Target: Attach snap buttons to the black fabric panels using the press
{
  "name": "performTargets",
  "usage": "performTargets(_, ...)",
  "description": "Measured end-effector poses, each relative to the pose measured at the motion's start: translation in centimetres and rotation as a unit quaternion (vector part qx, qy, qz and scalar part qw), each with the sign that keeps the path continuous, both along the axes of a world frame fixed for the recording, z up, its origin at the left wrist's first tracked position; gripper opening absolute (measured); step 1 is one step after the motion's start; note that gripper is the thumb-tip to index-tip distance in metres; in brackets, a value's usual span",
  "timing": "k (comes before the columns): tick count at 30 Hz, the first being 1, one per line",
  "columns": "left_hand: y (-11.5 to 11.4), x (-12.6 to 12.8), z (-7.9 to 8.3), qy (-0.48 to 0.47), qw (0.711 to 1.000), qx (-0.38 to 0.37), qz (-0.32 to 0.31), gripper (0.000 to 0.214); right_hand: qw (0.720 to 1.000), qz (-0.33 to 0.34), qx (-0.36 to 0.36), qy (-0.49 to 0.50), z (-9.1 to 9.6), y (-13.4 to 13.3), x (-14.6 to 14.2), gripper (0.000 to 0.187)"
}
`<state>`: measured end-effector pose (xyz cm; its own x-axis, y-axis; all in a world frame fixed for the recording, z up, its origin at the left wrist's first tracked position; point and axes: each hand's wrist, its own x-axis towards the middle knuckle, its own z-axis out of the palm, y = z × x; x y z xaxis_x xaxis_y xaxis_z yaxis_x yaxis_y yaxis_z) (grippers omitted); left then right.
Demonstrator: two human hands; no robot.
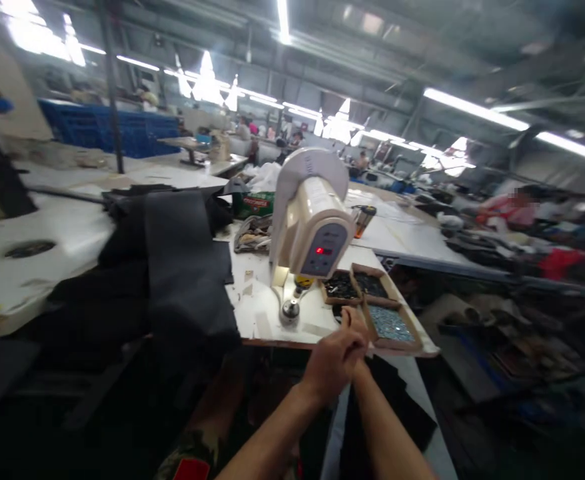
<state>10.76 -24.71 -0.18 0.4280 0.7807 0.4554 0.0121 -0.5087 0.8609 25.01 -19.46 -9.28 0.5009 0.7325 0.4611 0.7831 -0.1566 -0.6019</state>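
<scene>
My left hand (328,365) and my right hand (356,331) are close together at the front edge of the white work table (267,330). Both have curled fingers, and what they may hold between them is hidden. Just left and beyond them stands a cream press machine (317,213) with a red digital display. Its round metal lower die (290,310) sits on the tabletop. Right beside my hands is a cardboard tray of small silvery metal pieces (390,325). Behind it are a tray of black pieces (341,287) and another tray with dark contents (370,283).
Black fabric pieces (182,267) hang over the table on the left. More dark fabric (397,400) lies below my right forearm. Behind the machine are a bundle of cloth (253,233), a green packet (255,203) and an orange-and-black object (364,219). A person (512,207) is at the far right.
</scene>
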Motion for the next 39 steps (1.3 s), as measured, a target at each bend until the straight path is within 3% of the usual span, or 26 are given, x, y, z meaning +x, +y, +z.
performTargets(4,-1.0,-5.0,-0.9,0.000,0.998,-0.051,0.045,0.013,1.000,-0.014,0.000,-0.024,0.5,0.9,2.1,0.036)
performTargets(9,-0.5,-11.4,-1.5,0.027,0.987,-0.087,0.134,0.027,1.000,-0.015,-0.004,-0.003,-0.1,0.8,1.8,0.032)
performTargets(15,0.5,-18.0,-0.1,0.011,0.957,-0.113,0.267,0.038,0.999,-0.017,-0.011,0.028,-0.5,0.8,2.0,0.029)
performTargets(19,1.5,-20.6,0.7,0.031,0.950,-0.107,0.293,0.041,0.999,-0.013,-0.001,0.033,-0.4,0.7,1.9,0.028)
performTargets(26,6.2,-21.7,-0.5,0.077,0.963,-0.103,0.238,0.041,0.999,-0.010,0.026,0.044,-0.4,0.7,1.8,0.026)
performTargets(35,11.9,-19.5,-3.9,0.105,0.978,-0.119,0.133,0.040,0.994,-0.007,0.055,0.090,0.3,0.5,1.8,0.023)
performTargets(39,13.4,-18.8,-5.2,0.127,0.976,-0.127,0.125,0.040,0.991,0.001,0.080,0.109,1.2,0.3,1.3,0.037)
